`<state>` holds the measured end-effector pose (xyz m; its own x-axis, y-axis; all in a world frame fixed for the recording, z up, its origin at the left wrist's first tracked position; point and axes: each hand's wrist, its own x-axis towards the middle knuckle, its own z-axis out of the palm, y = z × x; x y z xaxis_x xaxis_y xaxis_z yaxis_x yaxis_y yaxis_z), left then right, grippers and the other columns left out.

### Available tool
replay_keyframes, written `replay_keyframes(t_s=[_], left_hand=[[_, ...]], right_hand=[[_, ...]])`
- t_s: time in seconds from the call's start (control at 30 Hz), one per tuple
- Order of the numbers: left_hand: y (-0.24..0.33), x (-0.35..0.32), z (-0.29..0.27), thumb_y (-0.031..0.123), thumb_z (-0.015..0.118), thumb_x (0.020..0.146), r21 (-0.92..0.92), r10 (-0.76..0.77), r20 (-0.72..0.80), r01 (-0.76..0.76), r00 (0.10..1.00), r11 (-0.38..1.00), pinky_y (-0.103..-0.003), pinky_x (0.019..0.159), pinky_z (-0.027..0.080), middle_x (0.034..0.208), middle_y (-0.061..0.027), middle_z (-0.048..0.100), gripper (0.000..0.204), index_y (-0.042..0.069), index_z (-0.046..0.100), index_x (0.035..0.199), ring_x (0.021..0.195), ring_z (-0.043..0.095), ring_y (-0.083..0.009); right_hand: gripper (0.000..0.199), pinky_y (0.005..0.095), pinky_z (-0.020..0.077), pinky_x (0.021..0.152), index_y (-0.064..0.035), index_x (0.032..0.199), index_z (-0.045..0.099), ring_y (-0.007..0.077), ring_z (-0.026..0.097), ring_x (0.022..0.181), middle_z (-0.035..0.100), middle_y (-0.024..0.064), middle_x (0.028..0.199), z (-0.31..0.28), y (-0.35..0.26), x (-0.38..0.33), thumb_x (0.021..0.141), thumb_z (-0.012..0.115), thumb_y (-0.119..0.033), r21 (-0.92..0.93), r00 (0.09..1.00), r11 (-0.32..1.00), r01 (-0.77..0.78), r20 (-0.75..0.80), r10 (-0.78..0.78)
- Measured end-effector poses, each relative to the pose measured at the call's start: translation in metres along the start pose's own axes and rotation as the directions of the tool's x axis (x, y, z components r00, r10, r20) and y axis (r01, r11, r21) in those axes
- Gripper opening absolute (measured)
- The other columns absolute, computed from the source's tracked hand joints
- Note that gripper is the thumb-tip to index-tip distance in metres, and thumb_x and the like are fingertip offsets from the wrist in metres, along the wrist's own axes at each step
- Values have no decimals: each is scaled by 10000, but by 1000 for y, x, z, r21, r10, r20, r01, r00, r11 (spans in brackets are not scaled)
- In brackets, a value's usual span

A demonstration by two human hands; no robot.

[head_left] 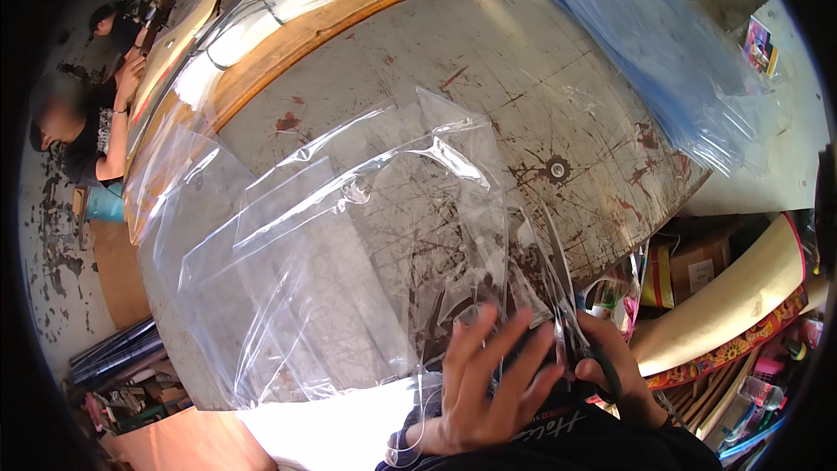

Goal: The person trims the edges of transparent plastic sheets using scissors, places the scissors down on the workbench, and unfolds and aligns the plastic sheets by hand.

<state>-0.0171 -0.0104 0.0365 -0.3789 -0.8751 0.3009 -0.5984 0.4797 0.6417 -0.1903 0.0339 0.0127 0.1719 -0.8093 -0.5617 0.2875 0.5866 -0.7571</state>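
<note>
1. Film (pixel 323 270), clear and creased, lies across the left and middle of the table (pixel 602 122).
2. Left hand (pixel 486 375), at the table's near edge: fingers spread apart over the film; whether they pinch it, I cannot tell.
3. Scissors (pixel 607 373) point from the table's near edge toward its far side.
4. Right hand (pixel 629 366), by the table's near-right edge: fingers closed around the scissors' handles.

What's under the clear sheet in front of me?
Through the clear sheet, the scratched grey table shows. Glare along the folds hides patches of it, and whatever lies directly beneath the left hand is covered.
</note>
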Motion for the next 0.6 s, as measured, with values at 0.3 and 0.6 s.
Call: replay_keyframes(t_s=[0.3,0.6], left_hand=[[-3,-54,-85,59,743,649,148,-217,261,183,941,972,-403,887,463,1103,-147,584,370,30,645,1004,1076,541,-329],[-41,16,-153,284,774,599,432,-71,382,-110,921,895,-411,889,474,1155,-101,556,523,96,630,1064,1114,527,-284]], right_hand=[[514,197,358,596,-25,1061,522,56,466,669,513,-1,765,-10,8,1,715,683,-370,-53,998,998,26,59,-23],[362,200,370,539,-10,1061,519,59,473,592,508,6,705,-15,10,-3,752,614,-175,-72,997,996,56,53,-52]])
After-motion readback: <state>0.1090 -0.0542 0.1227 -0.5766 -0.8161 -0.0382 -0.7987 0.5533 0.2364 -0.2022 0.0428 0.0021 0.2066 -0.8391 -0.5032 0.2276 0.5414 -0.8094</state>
